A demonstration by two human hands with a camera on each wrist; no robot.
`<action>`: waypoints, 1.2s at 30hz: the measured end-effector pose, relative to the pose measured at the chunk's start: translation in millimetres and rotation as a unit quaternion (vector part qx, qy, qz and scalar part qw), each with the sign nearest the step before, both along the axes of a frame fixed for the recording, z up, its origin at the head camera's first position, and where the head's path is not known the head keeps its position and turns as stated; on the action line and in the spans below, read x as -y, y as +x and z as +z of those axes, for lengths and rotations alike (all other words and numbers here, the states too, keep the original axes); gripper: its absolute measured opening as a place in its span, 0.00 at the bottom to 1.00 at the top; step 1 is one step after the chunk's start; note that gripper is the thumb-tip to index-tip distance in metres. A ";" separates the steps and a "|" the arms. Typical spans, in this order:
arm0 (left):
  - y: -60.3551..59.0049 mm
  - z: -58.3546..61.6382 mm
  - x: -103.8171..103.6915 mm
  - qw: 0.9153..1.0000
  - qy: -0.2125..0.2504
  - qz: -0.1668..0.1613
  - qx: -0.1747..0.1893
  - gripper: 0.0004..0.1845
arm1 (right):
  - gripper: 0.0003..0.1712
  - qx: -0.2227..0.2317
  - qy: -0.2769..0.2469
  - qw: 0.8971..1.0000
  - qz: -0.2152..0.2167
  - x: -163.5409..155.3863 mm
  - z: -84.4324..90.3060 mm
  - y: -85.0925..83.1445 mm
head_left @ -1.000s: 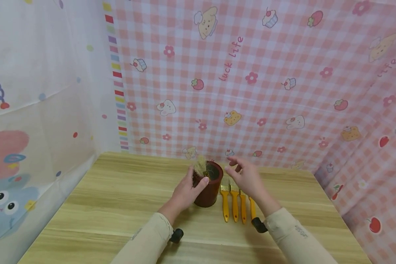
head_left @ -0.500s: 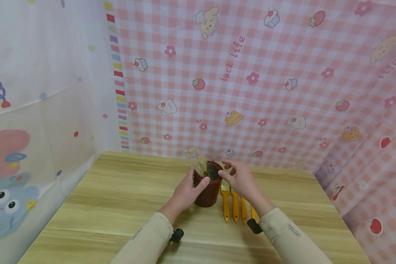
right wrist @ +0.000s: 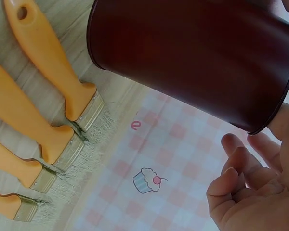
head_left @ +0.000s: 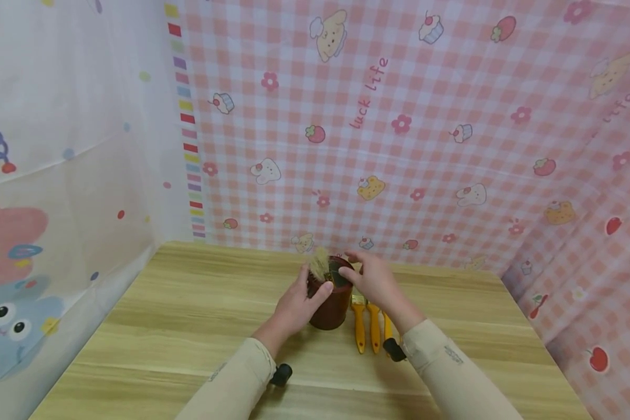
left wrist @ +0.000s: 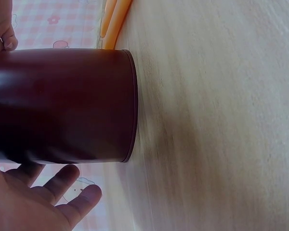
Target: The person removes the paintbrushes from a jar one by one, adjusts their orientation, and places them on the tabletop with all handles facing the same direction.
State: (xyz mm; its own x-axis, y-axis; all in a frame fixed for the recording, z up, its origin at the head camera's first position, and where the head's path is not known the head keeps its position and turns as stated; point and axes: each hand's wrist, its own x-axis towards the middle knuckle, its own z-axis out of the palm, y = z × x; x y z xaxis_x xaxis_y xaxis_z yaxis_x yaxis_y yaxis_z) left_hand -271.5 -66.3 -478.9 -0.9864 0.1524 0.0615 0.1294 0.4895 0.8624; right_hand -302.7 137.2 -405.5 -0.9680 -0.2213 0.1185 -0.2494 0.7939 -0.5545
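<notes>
1. The dark red pot (head_left: 332, 300) stands upright on the wooden table (head_left: 189, 315), gripped round its side by the left hand (head_left: 294, 306), thumb hooked near the rim, beside a brush head (head_left: 319, 263) poking out.
2. The right hand (head_left: 374, 281) has moved in from a second ago and now reaches the pot's rim, fingers loosely spread, holding nothing: a second hand arriving at the pot.
3. The right wrist view alone shows four yellow-handled brushes (right wrist: 48, 82) lying side by side just right of the pot (right wrist: 192, 57); the left wrist view shows the pot's base (left wrist: 130, 106) flat on the table.
</notes>
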 end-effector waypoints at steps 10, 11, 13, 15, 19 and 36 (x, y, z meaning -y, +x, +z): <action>-0.8 0.5 -0.6 1.000 0.005 -0.005 -0.020 0.48 | 0.28 0.010 0.006 1.000 0.006 1.4 1.3 -4.8; -1.0 0.6 -0.8 1.000 0.006 -0.005 -0.022 0.47 | 0.28 0.009 0.004 1.000 0.007 1.0 1.2 -5.3; -1.1 0.7 -0.9 1.000 0.007 -0.003 -0.023 0.47 | 0.27 0.010 -0.001 1.000 0.010 0.6 1.2 -6.1; -1.2 1.2 -0.8 1.000 0.007 -0.002 -0.021 0.48 | 0.27 0.009 -0.004 1.000 0.014 0.2 1.3 -6.6; -1.3 0.3 -0.5 1.000 0.006 -0.001 -0.018 0.49 | 0.26 0.008 -0.007 1.000 0.024 0.0 0.8 -7.3; -2.1 -3.2 -0.9 1.000 0.013 -0.006 -0.025 0.46 | 0.22 -0.001 -0.026 0.999 0.032 0.8 -2.6 -6.5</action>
